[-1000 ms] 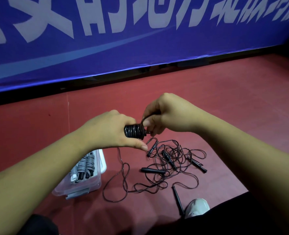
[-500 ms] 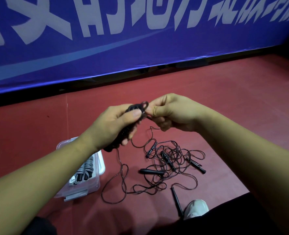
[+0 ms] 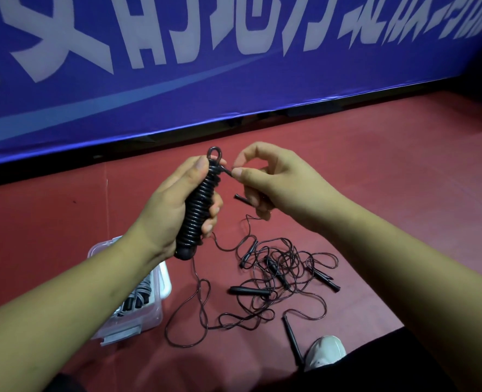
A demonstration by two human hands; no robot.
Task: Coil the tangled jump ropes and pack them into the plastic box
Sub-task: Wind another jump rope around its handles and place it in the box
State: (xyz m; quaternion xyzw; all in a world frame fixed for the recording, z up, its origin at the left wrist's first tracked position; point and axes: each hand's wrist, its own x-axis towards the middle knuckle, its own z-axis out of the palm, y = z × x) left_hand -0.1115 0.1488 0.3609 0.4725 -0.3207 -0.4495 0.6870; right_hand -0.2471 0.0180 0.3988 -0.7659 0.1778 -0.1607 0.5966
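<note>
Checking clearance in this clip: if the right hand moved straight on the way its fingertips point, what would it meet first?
Most likely the top of the coiled rope held in the left hand. The right hand pinches the rope end just beside it.

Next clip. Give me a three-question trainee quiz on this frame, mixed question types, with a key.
1. True or false: the left hand grips the coiled rope.
2. Where does the plastic box sit? A) left of the tangled ropes B) right of them C) on top of them
3. Short answer: what does the right hand pinch?
Key: 1 true; 2 A; 3 the rope end by the coil's top.
</note>
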